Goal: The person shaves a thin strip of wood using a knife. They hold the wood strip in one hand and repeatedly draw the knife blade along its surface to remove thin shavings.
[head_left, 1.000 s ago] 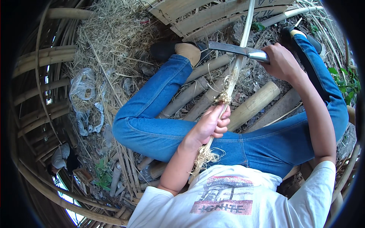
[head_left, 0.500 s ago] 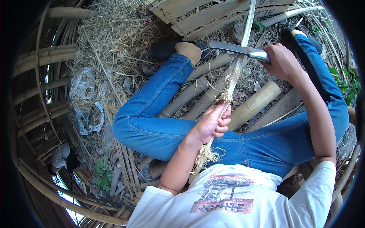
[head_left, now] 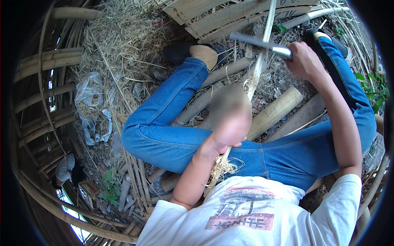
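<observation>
A long pale bamboo strip [head_left: 259, 67] runs from the top of the view down to my lap. My left hand [head_left: 231, 132] is closed round its lower part; a blurred patch covers much of that hand, but some fingertips show beside the strip. Thin curled shavings [head_left: 223, 167] hang in a bunch just below it. In my right hand [head_left: 305, 61] is the handle of a long-bladed knife [head_left: 255, 41], its metal collar next to my fingers. The blade, smeared by motion, lies across the upper strip; whether it touches cannot be told.
Thick bamboo poles [head_left: 276, 112] lie between my legs in blue jeans [head_left: 164, 141]. Slatted boards [head_left: 230, 20] stand at the far side. Straw [head_left: 123, 41] and a crumpled plastic bag [head_left: 89, 90] cover ground at the left. Another person [head_left: 65, 169] is partly visible at far left.
The knife and my right hand have shifted slightly, the blade's tip rising up and to the right. My left hand stays in place, now mostly under a blurred patch.
</observation>
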The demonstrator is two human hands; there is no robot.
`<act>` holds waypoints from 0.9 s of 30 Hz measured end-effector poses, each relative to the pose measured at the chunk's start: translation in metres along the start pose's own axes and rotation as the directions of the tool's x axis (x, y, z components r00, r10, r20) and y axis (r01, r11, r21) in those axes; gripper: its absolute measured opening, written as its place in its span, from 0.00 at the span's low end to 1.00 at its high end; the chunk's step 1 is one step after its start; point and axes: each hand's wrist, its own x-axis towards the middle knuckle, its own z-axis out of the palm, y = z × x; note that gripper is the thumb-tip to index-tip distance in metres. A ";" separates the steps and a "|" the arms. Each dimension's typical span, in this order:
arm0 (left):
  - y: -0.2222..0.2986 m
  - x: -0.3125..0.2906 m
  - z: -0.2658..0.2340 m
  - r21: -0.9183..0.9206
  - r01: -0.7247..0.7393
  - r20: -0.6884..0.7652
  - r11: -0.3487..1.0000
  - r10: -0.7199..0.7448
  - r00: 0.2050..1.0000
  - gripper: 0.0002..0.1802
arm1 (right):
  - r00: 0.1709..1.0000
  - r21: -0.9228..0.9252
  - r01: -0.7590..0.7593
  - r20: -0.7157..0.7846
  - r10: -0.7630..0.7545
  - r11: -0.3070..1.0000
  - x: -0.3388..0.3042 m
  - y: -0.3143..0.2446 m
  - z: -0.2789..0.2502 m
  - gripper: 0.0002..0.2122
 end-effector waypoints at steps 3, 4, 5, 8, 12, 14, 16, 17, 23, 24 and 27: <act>0.000 0.000 0.000 0.014 -0.003 -0.007 1.000 0.003 1.000 0.20 | 0.972 0.064 -0.192 -0.123 0.198 0.979 0.006 0.010 0.004 0.09; 0.000 -0.001 -0.001 0.012 -0.001 -0.006 1.000 0.001 1.000 0.20 | 0.973 0.065 -0.189 -0.125 0.196 0.980 0.003 0.008 0.001 0.09; -0.001 -0.001 -0.002 0.013 -0.004 -0.007 1.000 0.004 1.000 0.20 | 0.990 0.054 -0.138 -0.026 0.140 0.989 -0.002 0.004 -0.003 0.09; -0.002 0.000 -0.001 -0.003 -0.003 0.016 1.000 0.003 1.000 0.19 | 0.991 -0.027 -0.131 0.037 0.132 0.991 0.003 0.017 -0.001 0.09; -0.002 0.001 -0.002 0.014 -0.004 -0.004 1.000 0.004 1.000 0.20 | 0.953 0.053 -0.262 -0.141 0.267 0.964 0.016 0.028 -0.004 0.12; -0.002 0.000 -0.003 0.014 -0.008 0.013 1.000 0.008 1.000 0.20 | 0.969 0.153 -0.247 0.060 0.240 0.957 0.005 0.020 -0.010 0.12; 0.001 -0.002 -0.001 0.014 -0.001 0.006 1.000 0.001 1.000 0.21 | 0.993 0.042 -0.115 0.043 0.113 0.992 -0.002 0.019 0.001 0.12; 0.001 -0.002 0.000 0.014 0.007 0.008 1.000 -0.007 1.000 0.21 | 0.984 0.037 -0.166 0.071 0.163 0.985 0.001 0.020 -0.002 0.12; 0.001 0.000 -0.002 -0.008 0.002 0.034 1.000 -0.001 0.999 0.20 | 0.968 0.085 -0.250 0.018 0.250 0.964 0.006 0.020 -0.005 0.12; 0.001 -0.001 -0.001 0.000 0.000 0.017 1.000 0.000 1.000 0.20 | 0.971 0.129 -0.236 0.051 0.232 0.963 0.002 0.014 -0.008 0.12; 0.000 -0.001 0.000 0.005 -0.002 0.000 1.000 0.002 1.000 0.20 | 0.990 0.061 -0.136 0.056 0.132 0.989 0.002 0.023 -0.008 0.13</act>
